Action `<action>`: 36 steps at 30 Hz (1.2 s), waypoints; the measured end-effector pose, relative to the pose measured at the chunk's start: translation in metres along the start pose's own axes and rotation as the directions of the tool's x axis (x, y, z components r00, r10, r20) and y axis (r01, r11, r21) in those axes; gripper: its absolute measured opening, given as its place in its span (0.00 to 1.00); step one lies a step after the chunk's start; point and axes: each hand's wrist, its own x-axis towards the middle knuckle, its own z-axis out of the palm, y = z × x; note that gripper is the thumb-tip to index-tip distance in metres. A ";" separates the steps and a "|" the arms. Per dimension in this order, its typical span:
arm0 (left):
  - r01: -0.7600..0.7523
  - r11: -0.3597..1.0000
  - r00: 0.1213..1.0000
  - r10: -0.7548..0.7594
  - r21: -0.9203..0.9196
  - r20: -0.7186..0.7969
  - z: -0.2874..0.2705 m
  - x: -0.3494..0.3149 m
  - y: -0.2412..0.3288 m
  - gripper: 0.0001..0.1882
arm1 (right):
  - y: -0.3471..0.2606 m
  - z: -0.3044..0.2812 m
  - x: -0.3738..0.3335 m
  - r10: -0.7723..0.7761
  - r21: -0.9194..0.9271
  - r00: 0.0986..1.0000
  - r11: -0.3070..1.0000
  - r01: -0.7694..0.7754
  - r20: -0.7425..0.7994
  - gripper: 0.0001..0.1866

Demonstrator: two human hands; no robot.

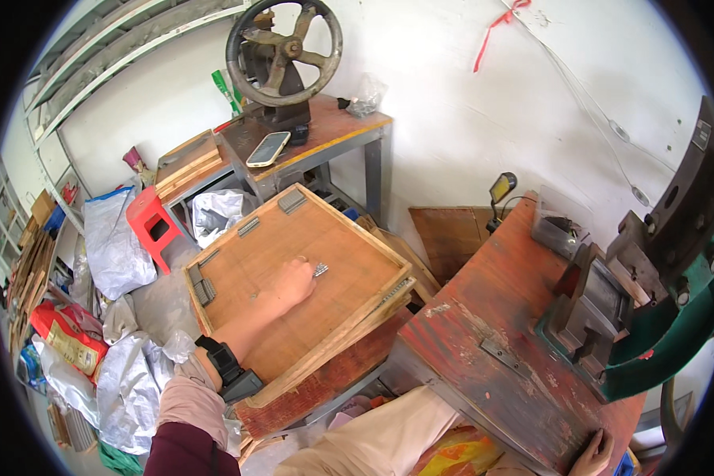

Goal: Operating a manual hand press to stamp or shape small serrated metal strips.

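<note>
At the left, beside a red plastic stool point(152, 224), the wooden tray point(254, 263) begins, a shallow framed board lying tilted in view on top of another wooden frame. Along its left side sits a close-packed block of small grey metal parts point(202, 290), with a thin strip of similar parts point(209, 259) just above it; farther along the same rim comes a short row point(249, 227), and in the far corner a larger block point(292, 201). These four groups look neatly ranked, so I would judge that part of the arranging as done. The left hand point(296, 279) reaches over the middle of the tray, its grip narrow, fingers bent down — whether a part is pinched between them I cannot tell. Right by the fingertips lies a small cluster of loose metal pieces point(320, 270), apart from the ranked groups; it seems to be what is left to deal with on this board. Much of the board is bare, so the filling looks to be at a fairly early stage — though how many parts are meant for it does not show. Farther right stands the worn red-brown counter point(484, 293), carrying a dark, green-edged machine point(599, 305); at its near edge the right hand point(593, 455) rests, well away from the tray, only partly in view, and I cannot tell whether its grip holds anything.
</note>
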 end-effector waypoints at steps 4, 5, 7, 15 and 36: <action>-0.006 0.959 1.000 0.000 -0.283 -0.024 -0.002 -0.002 -0.014 0.13 | 0.002 0.002 0.000 -0.035 -0.016 0.999 0.999 0.035 -0.010 0.14; -0.008 0.957 1.000 0.004 -0.290 -0.016 -0.002 0.001 -0.023 0.13 | 0.002 0.002 0.000 -0.043 -0.028 0.999 0.999 0.042 -0.013 0.15; 0.123 0.970 0.977 -0.156 -0.209 -0.148 -0.003 0.009 -0.051 0.14 | 0.002 0.002 -0.001 0.011 -0.039 1.000 0.999 -0.010 0.010 0.15; 0.268 0.960 0.941 -0.242 0.085 -0.236 0.003 0.060 -0.187 0.11 | -0.005 0.005 0.000 -0.026 -0.164 0.999 0.986 0.021 -0.029 0.15; 0.272 0.950 0.945 -0.233 0.156 -0.229 0.008 0.068 -0.201 0.14 | 0.013 0.011 -0.001 -0.007 -0.200 0.997 0.980 -0.009 -0.081 0.17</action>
